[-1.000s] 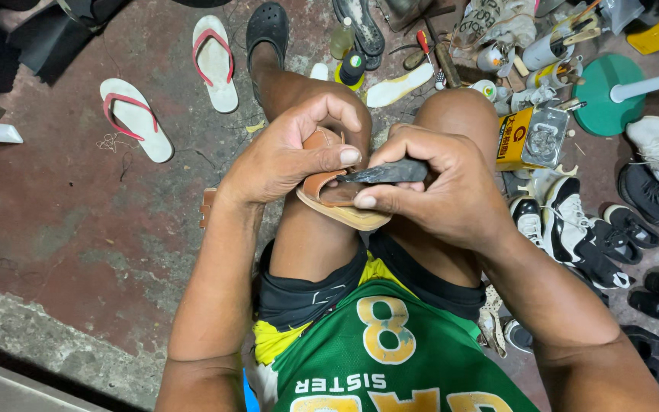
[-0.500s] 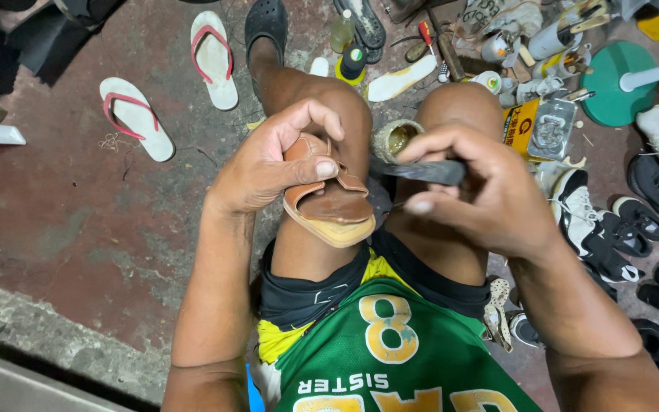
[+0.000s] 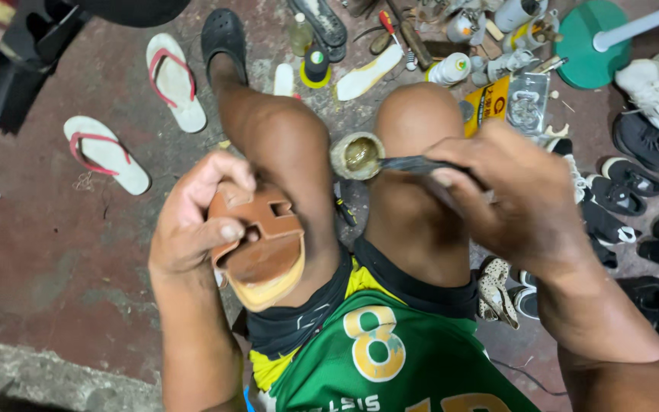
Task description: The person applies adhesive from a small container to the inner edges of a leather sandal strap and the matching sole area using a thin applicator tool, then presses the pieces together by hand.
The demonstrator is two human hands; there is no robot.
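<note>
My right hand (image 3: 520, 202) hides the brush (image 3: 413, 163) handle; tip's lost in the can (image 3: 358, 155). Sandal (image 3: 262, 248) toe's under my left fingers (image 3: 226, 229).

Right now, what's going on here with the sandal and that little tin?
A person sits on the floor. The left hand holds a brown sandal against the left thigh, thumb pressed on its strap. The right hand holds a dark brush-like tool whose tip reaches into a small round tin of yellowish paste between the knees. Flip-flops, shoes and bottles lie on the red floor around them.
</note>
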